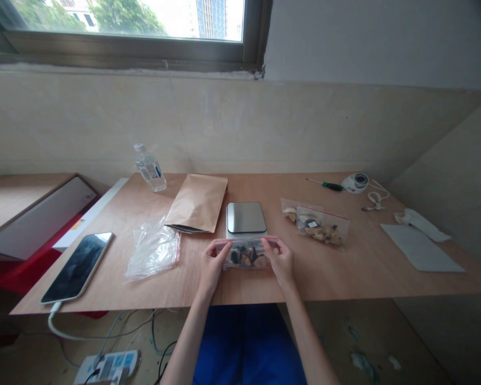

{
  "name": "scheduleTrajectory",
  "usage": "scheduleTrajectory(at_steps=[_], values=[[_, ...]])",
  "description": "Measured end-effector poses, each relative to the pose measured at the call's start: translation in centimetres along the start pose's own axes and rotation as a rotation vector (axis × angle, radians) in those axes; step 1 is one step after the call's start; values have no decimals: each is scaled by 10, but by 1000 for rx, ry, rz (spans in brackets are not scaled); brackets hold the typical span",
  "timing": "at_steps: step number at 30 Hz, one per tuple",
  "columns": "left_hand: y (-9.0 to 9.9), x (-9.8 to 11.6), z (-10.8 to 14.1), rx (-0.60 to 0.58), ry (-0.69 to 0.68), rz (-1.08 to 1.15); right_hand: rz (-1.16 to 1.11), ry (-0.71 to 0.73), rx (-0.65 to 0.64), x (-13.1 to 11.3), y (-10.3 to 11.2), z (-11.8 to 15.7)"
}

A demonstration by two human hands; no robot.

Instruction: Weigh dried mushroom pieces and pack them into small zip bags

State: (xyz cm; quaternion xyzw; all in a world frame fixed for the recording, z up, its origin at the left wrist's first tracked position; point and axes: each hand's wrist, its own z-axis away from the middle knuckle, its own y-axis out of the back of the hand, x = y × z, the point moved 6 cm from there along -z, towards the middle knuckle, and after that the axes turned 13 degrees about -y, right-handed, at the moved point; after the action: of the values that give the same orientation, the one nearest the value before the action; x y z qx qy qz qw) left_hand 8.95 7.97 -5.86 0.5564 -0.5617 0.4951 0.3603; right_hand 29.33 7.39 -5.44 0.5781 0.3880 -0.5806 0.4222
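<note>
Between my hands is a clear zip bag with a red seal strip, holding dark and brown dried pieces. My left hand pinches its top left corner, thumb along the strip. At the top right corner, my right hand grips the strip the same way. Just behind the bag sits a small digital scale with a bare metal plate; the bag hides its front. To the right lie two filled zip bags, the nearer one partly over the farther one.
Left of the scale are a brown paper pouch, clear plastic bags, a water bottle and a charging phone. At right lie a screwdriver, a white camera, a cable and white paper.
</note>
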Motion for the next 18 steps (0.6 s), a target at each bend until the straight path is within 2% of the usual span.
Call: scheduleTrajectory(at_steps=[6,10,13,18], values=[[2,-1,1,47,9,2,18,22,8,1,-1,-1],[-1,0,1,-10,-3,3,-15,-13,-13,1,0,-1],[-6,2,1,-63,9,35,-6,11,-87,-2,-3,-1],[-8,9,0,-60,-27,-14,21,66,-118,-4,-7,0]])
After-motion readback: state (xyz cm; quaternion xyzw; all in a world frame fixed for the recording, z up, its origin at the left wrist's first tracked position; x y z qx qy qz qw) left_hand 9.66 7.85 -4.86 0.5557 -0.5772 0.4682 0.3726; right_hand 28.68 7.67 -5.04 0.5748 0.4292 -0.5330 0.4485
